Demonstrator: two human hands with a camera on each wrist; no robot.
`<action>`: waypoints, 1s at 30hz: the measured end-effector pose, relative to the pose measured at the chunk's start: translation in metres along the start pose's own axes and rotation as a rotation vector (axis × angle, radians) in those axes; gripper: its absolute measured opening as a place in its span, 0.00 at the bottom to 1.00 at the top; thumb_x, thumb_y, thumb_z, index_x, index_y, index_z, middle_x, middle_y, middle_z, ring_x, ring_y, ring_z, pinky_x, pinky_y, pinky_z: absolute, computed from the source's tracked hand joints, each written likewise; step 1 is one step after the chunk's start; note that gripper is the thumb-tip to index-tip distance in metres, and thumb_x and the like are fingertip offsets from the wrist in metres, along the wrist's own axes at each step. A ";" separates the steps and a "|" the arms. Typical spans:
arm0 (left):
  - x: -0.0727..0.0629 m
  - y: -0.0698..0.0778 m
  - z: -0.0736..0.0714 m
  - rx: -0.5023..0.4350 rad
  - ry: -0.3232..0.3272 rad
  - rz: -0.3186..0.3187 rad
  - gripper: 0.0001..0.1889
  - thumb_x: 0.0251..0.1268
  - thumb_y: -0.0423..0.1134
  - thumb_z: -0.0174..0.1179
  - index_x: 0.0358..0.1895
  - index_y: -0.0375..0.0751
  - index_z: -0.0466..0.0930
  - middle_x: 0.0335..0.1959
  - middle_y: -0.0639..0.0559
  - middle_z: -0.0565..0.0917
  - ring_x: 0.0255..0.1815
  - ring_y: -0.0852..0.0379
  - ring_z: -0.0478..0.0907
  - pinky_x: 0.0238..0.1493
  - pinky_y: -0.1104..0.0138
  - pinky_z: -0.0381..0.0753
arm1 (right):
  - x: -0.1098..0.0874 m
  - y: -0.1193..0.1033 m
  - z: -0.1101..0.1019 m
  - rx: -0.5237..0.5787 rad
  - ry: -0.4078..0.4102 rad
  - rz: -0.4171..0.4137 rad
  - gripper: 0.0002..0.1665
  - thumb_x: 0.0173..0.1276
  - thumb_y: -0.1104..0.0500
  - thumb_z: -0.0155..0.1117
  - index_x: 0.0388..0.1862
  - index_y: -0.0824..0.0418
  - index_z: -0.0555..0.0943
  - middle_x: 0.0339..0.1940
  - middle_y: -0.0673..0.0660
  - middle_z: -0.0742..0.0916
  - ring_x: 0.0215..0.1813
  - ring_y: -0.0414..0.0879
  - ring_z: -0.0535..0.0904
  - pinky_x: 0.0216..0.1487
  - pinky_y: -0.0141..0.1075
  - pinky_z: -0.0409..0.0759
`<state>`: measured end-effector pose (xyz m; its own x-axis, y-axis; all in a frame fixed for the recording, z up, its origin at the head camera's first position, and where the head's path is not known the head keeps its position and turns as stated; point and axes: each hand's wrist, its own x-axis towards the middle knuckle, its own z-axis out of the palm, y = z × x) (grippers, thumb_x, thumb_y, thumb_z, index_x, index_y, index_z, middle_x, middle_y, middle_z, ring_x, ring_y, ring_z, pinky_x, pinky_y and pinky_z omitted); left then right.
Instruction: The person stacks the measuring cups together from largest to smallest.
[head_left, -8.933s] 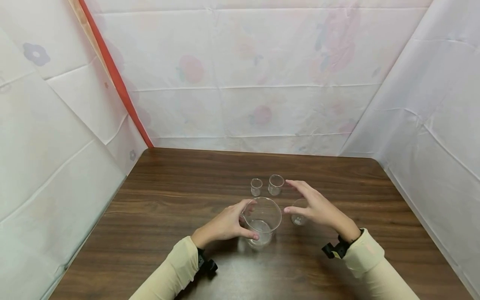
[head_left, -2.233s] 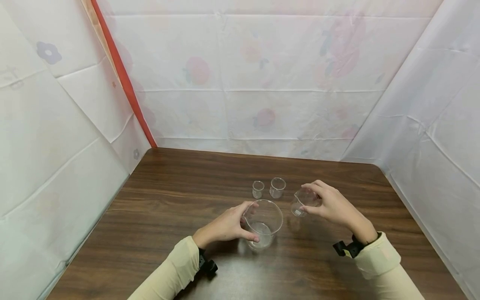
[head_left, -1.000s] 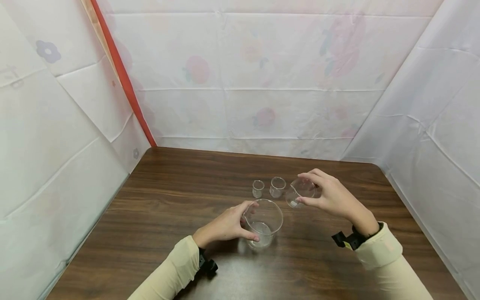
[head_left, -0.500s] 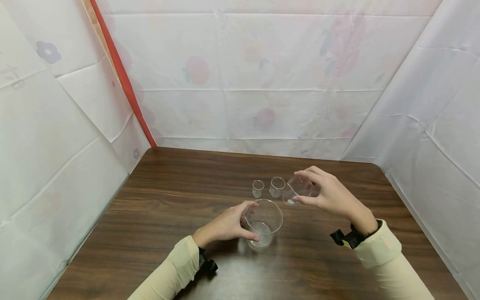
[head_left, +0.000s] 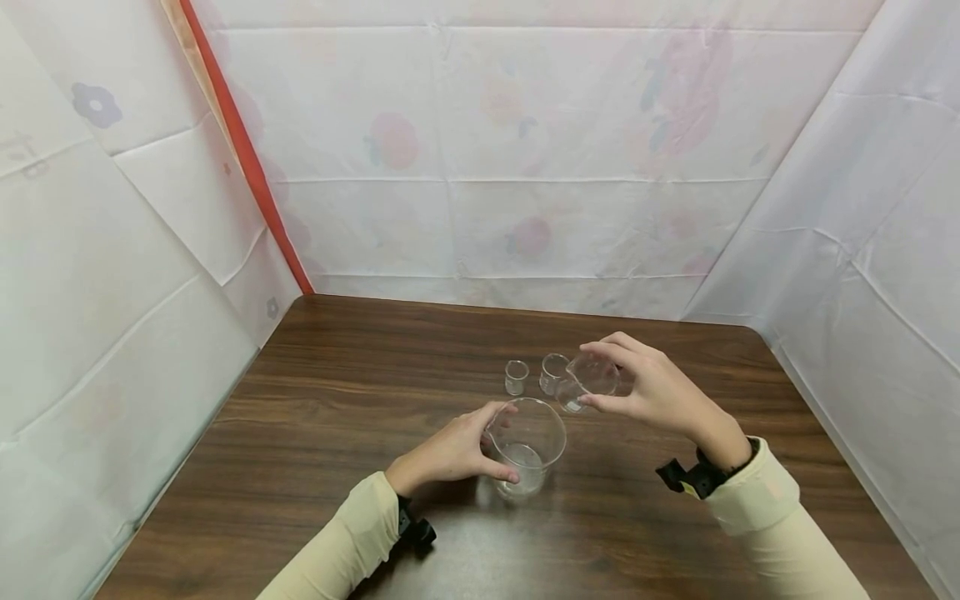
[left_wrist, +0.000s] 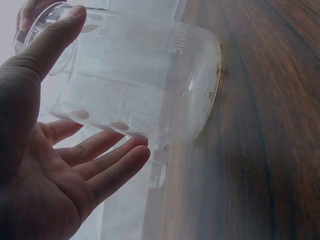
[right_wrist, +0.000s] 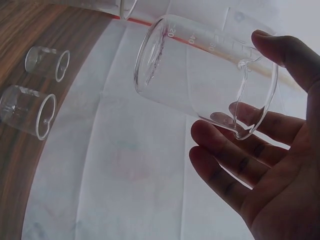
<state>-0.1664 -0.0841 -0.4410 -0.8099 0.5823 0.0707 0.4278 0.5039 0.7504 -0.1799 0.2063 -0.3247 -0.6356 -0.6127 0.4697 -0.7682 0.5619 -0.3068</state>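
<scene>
Left hand (head_left: 453, 450) is spread in a wide C round the big beaker (head_left: 534, 457), thumb near side, fingers far side, gripping the glass. That beaker's upright on the table (head_left: 315, 425), long axis vertical, mouth up, just right of the palm. Behind it stand the smallest beaker (head_left: 516, 380) and a slightly bigger one (head_left: 551, 377), both upright. Next comes the mid-size beaker (head_left: 591, 386), held off the table, leaning a bit, base down and left, spout leftward. Right hand (head_left: 654, 390) has it from the right, thumb and fingertips pinching near the rim.
</scene>
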 end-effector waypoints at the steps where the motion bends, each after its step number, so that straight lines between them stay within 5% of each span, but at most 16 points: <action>1: 0.000 0.000 0.000 0.001 -0.001 0.000 0.46 0.44 0.56 0.76 0.67 0.49 0.64 0.57 0.46 0.82 0.45 0.55 0.83 0.45 0.70 0.80 | 0.000 -0.001 0.000 0.003 -0.002 -0.001 0.34 0.51 0.57 0.79 0.58 0.59 0.79 0.46 0.49 0.82 0.37 0.38 0.76 0.32 0.31 0.77; 12: 0.001 0.001 0.001 -0.024 -0.006 -0.006 0.45 0.44 0.55 0.77 0.68 0.50 0.64 0.57 0.45 0.82 0.51 0.51 0.82 0.46 0.70 0.81 | 0.006 -0.006 0.002 0.027 -0.014 -0.030 0.34 0.50 0.57 0.79 0.58 0.59 0.79 0.47 0.51 0.82 0.37 0.38 0.75 0.33 0.30 0.77; 30: 0.000 0.002 0.000 -0.004 -0.015 -0.009 0.46 0.44 0.58 0.75 0.68 0.51 0.64 0.58 0.51 0.81 0.45 0.57 0.82 0.45 0.69 0.81 | 0.014 -0.013 0.015 0.082 -0.029 -0.083 0.35 0.51 0.55 0.79 0.58 0.59 0.79 0.48 0.50 0.82 0.40 0.36 0.76 0.36 0.31 0.78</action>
<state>-0.1658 -0.0831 -0.4396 -0.8078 0.5870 0.0542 0.4187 0.5067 0.7536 -0.1798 0.1816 -0.3263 -0.5703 -0.6720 0.4724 -0.8214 0.4618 -0.3348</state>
